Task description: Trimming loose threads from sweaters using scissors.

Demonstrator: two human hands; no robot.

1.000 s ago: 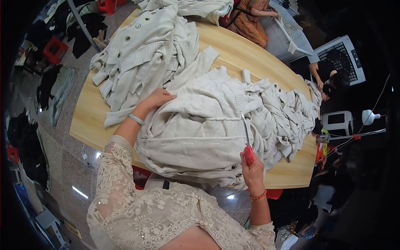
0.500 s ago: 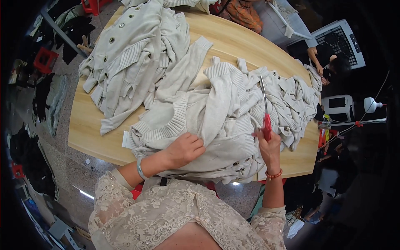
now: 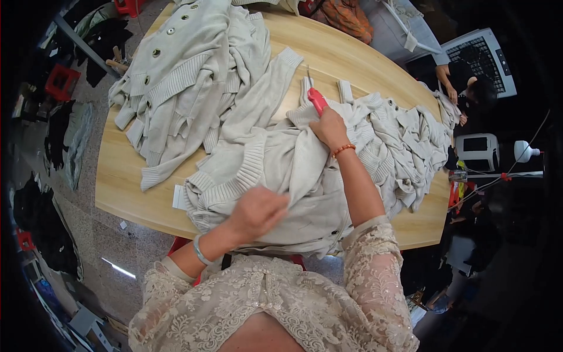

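A light beige knitted cardigan (image 3: 240, 176) with ribbed edges lies rumpled in front of me, near the table's front edge. Low over its body is my left hand (image 3: 259, 214), smeared by motion; its fingers look curled, but whether they hold the knit cannot be made out. My right hand (image 3: 332, 128) reaches across the garment, closed round red-handled scissors (image 3: 317, 101) whose narrow blades point away from me. Their tip is by a ribbed cuff, over the table. Whether the blades are apart is too small to tell.
More beige cardigans are heaped at the far left (image 3: 193, 64) and at the right (image 3: 404, 141) of the wooden table (image 3: 126, 193). A white tag (image 3: 178, 197) shows at the left. Red stools (image 3: 63, 82) and dark garments (image 3: 44, 226) are on the floor. Another person (image 3: 463, 85) is at the far right.
My right hand has swung left and away from me with the scissors, from the right side of the cardigan to its far side. My left hand has shifted slightly and blurred.
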